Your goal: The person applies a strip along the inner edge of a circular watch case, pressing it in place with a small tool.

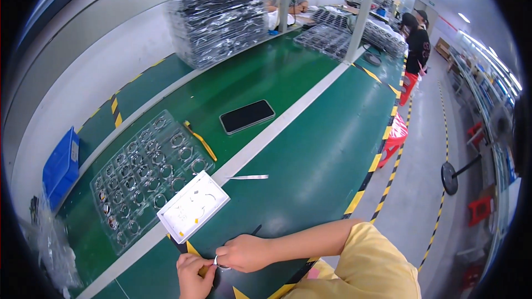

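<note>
Near the table's front edge, my left hand (194, 277) and my right hand (244, 253) meet with fingers pinched on a small silvery metal ring (223, 267). The fingers cover part of it. A thin dark pointed thing (257, 230) shows just beyond my right hand; whether that hand holds it, I cannot tell. Ahead of my hands is a shallow white box (194, 210) with small curved bits and yellow pieces inside. To its left, a clear plastic tray (166, 117) carries several similar rings in its pockets. Silvery tweezers (249, 177) lie right of the box.
A yellow toothbrush (201, 142) and a dark-screened phone (247, 116) lie farther up the green table (310, 160). A blue bin (62, 166) stands at left. Stacked clear trays (221, 22) rise behind. Other people sit and stand beyond; red stools (392, 141) line the right edge.
</note>
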A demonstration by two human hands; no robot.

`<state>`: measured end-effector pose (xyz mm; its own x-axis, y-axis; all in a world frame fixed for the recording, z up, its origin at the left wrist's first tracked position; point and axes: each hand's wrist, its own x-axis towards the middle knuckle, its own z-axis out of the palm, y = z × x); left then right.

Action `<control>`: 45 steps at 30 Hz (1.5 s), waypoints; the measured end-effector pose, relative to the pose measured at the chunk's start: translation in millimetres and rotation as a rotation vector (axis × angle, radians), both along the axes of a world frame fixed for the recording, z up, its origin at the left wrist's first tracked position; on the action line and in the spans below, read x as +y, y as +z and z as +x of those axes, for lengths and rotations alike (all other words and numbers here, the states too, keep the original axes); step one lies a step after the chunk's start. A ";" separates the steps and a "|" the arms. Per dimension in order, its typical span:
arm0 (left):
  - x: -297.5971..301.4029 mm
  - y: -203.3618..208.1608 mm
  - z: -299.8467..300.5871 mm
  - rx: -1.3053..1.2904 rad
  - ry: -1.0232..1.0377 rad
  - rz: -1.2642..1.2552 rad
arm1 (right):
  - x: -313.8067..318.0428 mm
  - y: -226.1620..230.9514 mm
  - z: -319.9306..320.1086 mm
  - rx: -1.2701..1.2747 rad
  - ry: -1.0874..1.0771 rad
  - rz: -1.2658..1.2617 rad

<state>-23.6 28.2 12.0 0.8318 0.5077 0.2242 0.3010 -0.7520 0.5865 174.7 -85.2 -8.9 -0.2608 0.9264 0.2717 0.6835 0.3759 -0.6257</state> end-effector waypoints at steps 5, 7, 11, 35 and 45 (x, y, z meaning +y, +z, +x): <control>-9.3 28.3 2.0 0.037 -0.095 0.033 | 2.3 -0.1 -0.7 -0.049 0.057 0.001; -15.9 39.8 7.5 0.016 -0.125 0.052 | 0.2 -2.2 -0.7 -0.011 0.033 0.027; -17.2 41.3 11.7 0.099 -0.232 0.072 | -0.7 0.1 8.4 0.119 0.090 0.005; -9.0 52.5 13.9 0.142 -0.390 0.023 | -1.9 5.4 7.0 0.010 0.188 0.003; 29.0 41.0 32.3 0.315 -0.710 0.138 | -2.7 2.3 8.1 0.011 0.226 -0.054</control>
<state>8.7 57.2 53.0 0.9815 -0.1839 -0.0539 -0.1418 -0.8863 0.4410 182.9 -87.9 -6.7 -0.4604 0.8580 0.2275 0.5786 0.4845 -0.6561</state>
